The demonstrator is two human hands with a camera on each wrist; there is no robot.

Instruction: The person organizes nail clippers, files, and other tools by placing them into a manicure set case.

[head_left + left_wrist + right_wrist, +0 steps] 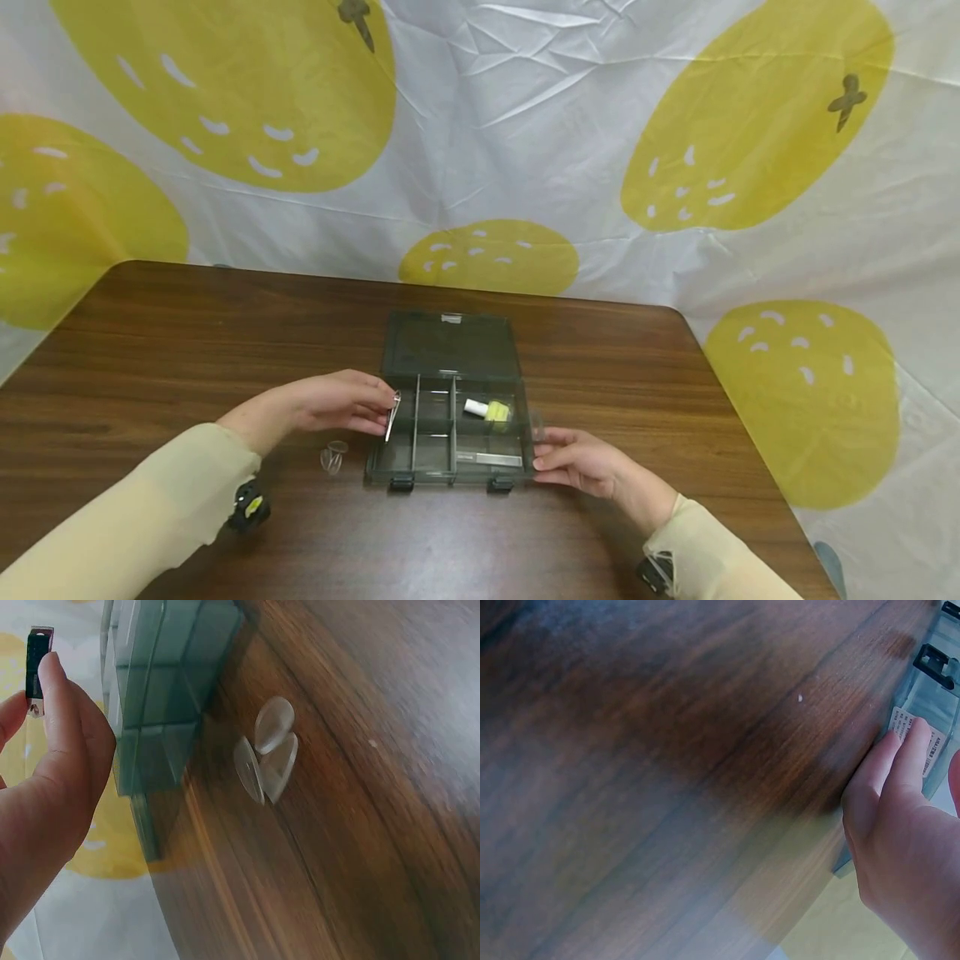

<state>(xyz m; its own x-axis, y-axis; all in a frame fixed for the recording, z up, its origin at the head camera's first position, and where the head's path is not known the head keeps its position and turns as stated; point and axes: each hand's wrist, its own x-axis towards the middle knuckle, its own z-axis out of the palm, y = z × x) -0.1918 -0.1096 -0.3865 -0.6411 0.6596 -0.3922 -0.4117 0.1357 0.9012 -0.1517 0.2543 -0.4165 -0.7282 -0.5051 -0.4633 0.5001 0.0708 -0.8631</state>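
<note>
A nail clipper (pixel 392 417) is pinched between the thumb and fingertips of my left hand (pixel 341 400), over the left compartment of the grey see-through organizer box (pixel 433 477). In the left wrist view the clipper (pixel 37 671) stands upright in the fingers. My right hand (pixel 581 461) touches the box's right side, and in the right wrist view its straight fingers lie against a white printed label (pixel 922 739). A small bottle (pixel 495 410) with a white cap and yellow-green contents lies in a right compartment. Below it is a flat silvery strip (pixel 489 458).
Clear teardrop-shaped pieces (pixel 334 457) lie on the brown wooden table (pixel 225 350) left of the box. The box lid (pixel 450 346) is folded back toward the far edge. A white curtain with yellow fruit prints (pixel 510 167) hangs behind the table.
</note>
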